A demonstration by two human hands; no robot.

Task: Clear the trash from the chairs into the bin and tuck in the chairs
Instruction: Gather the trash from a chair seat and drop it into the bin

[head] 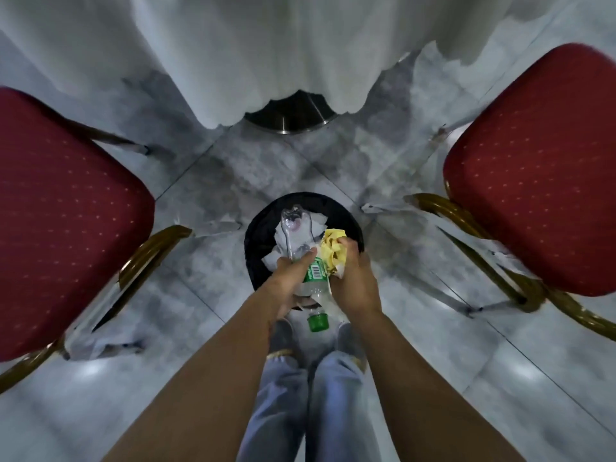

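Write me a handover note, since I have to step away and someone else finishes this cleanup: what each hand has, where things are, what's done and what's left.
Left hand: grips a clear plastic bottle with green label and cap, held over the bin.
Right hand: fingers curled round crumpled yellow paper, also over the bin.
Black bin: on the floor between the two chairs, white paper already inside.
Done: the seats of the left red chair and right red chair show no trash.
Left: let go of bottle and paper into the bin, then push both chairs in under the white-clothed table.
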